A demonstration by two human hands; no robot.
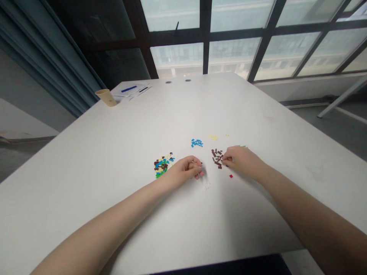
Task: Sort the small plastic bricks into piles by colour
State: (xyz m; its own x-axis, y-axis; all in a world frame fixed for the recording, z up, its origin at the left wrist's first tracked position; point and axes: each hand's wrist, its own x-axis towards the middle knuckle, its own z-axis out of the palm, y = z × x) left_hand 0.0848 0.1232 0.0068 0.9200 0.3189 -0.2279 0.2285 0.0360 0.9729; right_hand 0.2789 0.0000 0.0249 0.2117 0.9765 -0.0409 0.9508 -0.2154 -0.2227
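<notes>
- Here, brown pieces [217,158] lie on the worktop [183,110].
- Right hand [240,157]: at the brown pieces' right edge, fingertips close together; I cannot tell whether they pinch one.
- Left hand [185,170]: left of the brown pieces, fingers curled, hold unclear.
- Mixed pile [162,165]: farther left of them.

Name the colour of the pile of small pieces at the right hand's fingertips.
Dark brown; the head view shows the pile best.

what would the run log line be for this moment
left hand: dark bit at fingertips, beside mixed pile | right hand: fingertips at edge of brown pile | nearby: blue pile, yellow pile, red piece
</notes>
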